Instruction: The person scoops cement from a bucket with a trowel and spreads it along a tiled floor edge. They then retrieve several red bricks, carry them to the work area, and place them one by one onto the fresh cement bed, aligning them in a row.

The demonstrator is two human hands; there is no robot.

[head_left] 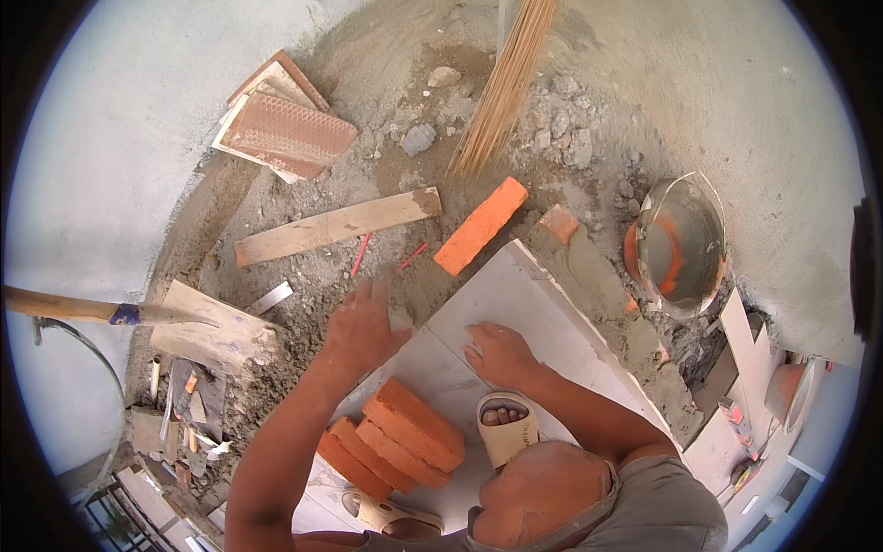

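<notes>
My left hand [361, 329] reaches over the wet mortar just past the edge of the pale tile floor [478, 294]. Its fingers are stretched out, blurred at the tips, and nothing shows in them. On the tiles rests my right hand [501, 357], open with fingers spread, near a joint line. Several orange bricks [409, 423] lean together on the tiles between my forearms, close to my sandals [508, 432]. A single orange brick [481, 226] lies beyond the tile edge, apart from both hands. Two thin red sticks [361, 255] stand out from the mortar ahead of my left hand.
A wooden board [338, 225] lies ahead on the rubble. Stacked tiles [290, 133] lean at the far left wall; a straw broom [504, 92] stands at the back. To the right is a mortar bucket [681, 244]. A shovel [138, 314] enters from the left.
</notes>
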